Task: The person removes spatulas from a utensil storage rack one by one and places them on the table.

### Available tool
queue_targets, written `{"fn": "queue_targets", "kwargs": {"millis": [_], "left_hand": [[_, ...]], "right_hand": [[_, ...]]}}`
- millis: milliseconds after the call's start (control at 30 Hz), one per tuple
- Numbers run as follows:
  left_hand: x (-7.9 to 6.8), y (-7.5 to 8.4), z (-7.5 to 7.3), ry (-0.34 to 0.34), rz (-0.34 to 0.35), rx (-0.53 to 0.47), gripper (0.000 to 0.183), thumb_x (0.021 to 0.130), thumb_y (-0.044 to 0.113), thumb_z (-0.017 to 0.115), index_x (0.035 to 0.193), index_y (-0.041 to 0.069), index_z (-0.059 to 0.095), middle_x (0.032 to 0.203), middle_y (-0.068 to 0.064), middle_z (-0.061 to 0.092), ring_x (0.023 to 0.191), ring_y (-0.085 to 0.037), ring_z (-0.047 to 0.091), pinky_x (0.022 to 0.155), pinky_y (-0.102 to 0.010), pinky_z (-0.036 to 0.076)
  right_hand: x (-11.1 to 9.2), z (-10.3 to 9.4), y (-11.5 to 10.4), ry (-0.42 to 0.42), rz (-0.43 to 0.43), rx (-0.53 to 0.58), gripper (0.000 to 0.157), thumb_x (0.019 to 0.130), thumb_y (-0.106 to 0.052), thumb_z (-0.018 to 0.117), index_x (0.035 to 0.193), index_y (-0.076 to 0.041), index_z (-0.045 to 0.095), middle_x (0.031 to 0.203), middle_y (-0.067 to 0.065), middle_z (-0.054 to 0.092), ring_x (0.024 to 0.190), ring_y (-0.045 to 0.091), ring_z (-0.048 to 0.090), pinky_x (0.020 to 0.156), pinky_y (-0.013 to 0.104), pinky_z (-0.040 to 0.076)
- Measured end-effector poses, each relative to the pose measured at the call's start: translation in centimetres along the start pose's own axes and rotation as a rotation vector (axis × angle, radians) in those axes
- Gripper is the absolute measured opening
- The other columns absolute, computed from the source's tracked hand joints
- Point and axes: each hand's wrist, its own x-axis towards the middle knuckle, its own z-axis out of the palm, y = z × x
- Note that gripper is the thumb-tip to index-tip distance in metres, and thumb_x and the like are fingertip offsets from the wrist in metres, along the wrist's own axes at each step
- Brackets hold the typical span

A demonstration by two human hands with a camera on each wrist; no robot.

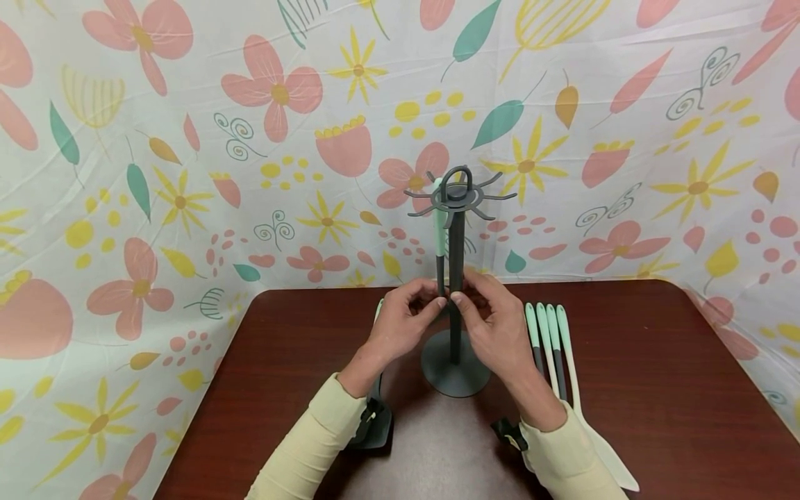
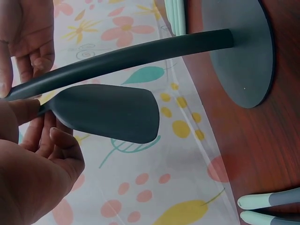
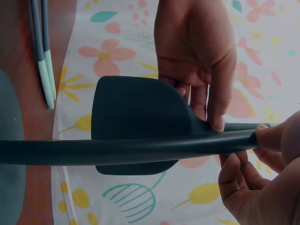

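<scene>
A dark utensil stand rises from a round base, topped by a ring of hooks and a loop. A spatula with a mint handle hangs upright along the stand's left side, its handle top at the hooks. My left hand pinches the spatula's neck between thumb and finger. My right hand holds the stand's pole with thumb and fingers at about the same height. The dark, flat spatula blade points down beside the pole in the left wrist view; in the right wrist view the pole crosses in front of it.
Several mint-handled utensils, dark and white, lie right of the stand; one has a white blade. Left of it, dark utensils lie partly under my left forearm. A flowered cloth hangs behind the brown table.
</scene>
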Motion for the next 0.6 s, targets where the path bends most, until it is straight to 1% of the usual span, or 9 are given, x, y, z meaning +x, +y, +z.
{"fn": "queue_targets", "kwargs": {"millis": [200, 333, 600], "left_hand": [[-0.11, 0.06, -0.01, 0.004, 0.003, -0.003, 0.015, 0.107, 0.027, 0.069, 0.120, 0.024, 0.075, 0.102, 0.009, 0.075, 0.077, -0.012, 0.064, 0.067, -0.028, 0.053], [-0.12, -0.03, -0.02, 0.004, 0.004, -0.003, 0.014, 0.106, 0.028, 0.069, 0.119, 0.025, 0.075, 0.100, 0.009, 0.074, 0.077, -0.014, 0.063, 0.067, -0.028, 0.052], [-0.08, 0.08, -0.15, 0.013, 0.004, 0.003, 0.013, 0.106, 0.028, 0.069, 0.117, 0.022, 0.074, 0.098, 0.007, 0.073, 0.076, -0.016, 0.062, 0.065, -0.028, 0.051]], "right_hand": [[-0.06, 0.03, -0.17, 0.009, -0.006, 0.007, 0.036, 0.102, -0.006, 0.070, 0.134, -0.021, 0.073, 0.106, 0.002, 0.072, 0.084, 0.025, 0.073, 0.069, 0.017, 0.056], [-0.05, -0.02, -0.24, 0.009, -0.004, 0.008, 0.035, 0.103, -0.006, 0.070, 0.134, -0.022, 0.073, 0.105, 0.002, 0.072, 0.083, 0.022, 0.072, 0.069, 0.017, 0.056], [-0.01, -0.07, -0.20, 0.009, 0.006, 0.001, 0.035, 0.102, -0.006, 0.070, 0.134, -0.022, 0.073, 0.104, 0.002, 0.071, 0.082, 0.020, 0.072, 0.069, 0.018, 0.056]]}}
